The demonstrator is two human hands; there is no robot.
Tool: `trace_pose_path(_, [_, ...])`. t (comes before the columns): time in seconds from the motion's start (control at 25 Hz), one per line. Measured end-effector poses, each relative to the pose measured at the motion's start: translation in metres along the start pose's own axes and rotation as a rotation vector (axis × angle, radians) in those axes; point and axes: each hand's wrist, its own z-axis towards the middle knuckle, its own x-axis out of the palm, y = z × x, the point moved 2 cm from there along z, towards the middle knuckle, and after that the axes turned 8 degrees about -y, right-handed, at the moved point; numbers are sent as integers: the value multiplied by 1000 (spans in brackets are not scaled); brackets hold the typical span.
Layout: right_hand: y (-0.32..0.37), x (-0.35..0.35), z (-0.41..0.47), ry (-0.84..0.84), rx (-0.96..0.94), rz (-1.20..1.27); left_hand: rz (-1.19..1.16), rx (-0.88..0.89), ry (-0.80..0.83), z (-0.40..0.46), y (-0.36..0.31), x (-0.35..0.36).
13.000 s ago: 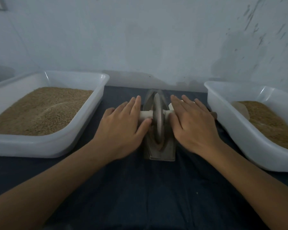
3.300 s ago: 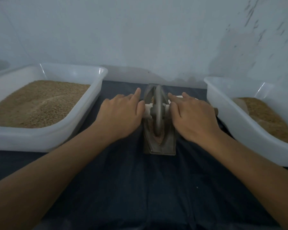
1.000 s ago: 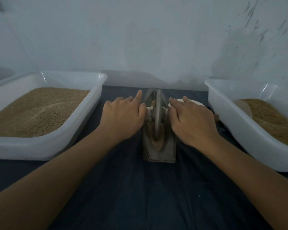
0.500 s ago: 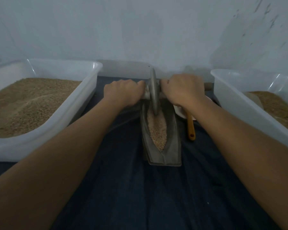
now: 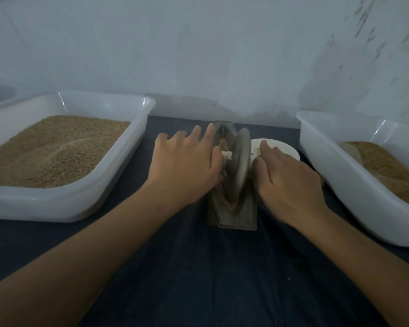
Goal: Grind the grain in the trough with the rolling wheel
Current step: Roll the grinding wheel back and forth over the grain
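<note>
Two white tubs of grain flank a dark-clothed tabletop against a pale wall. Centred, the trough holds the rolling wheel, tilted. Left hand and right hand lie palm-down on its axle, fingers straight, slightly spread. Axle and grain mostly hidden.

Matt grey metal trough, glossy white plastic tubs, dark cloth.

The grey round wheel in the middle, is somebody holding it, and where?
Nobody grips it. Both flat hands, left hand and right hand, press on the pale axle either side of the grey stone wheel.
</note>
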Motion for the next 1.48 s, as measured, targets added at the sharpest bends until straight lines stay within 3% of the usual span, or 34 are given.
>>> trace_pose_path(0.24, [4,13,25,-45,-48,-79,9,-41,91,12,12,19])
trace_pose_path(0.4, [-2,42,80,53,37,-101,114,79,154,45,17,46])
trace_pose_path(0.6, [-11,72,125,76,113,-135,5,-59,343,95,31,77])
trace_pose_path(0.84, [4,48,90,-19,17,-160,-25,72,181,51,23,56])
trace_pose_path(1.0, [6,11,27,-116,-79,-37,-147,-30,-10,7,16,24])
trace_pose_path(1.12, [9,0,15,-69,-125,-10,-236,-26,-45,-13,17,5])
trace_pose_path(1.28, [8,14,36,-40,-96,-55,-117,-69,51,7,19,17])
trace_pose_path(1.36, [2,34,62,20,13,-52,41,12,118,34,16,36])
trace_pose_path(1.48, [-6,59,107,106,111,-146,24,-32,331,76,24,61])
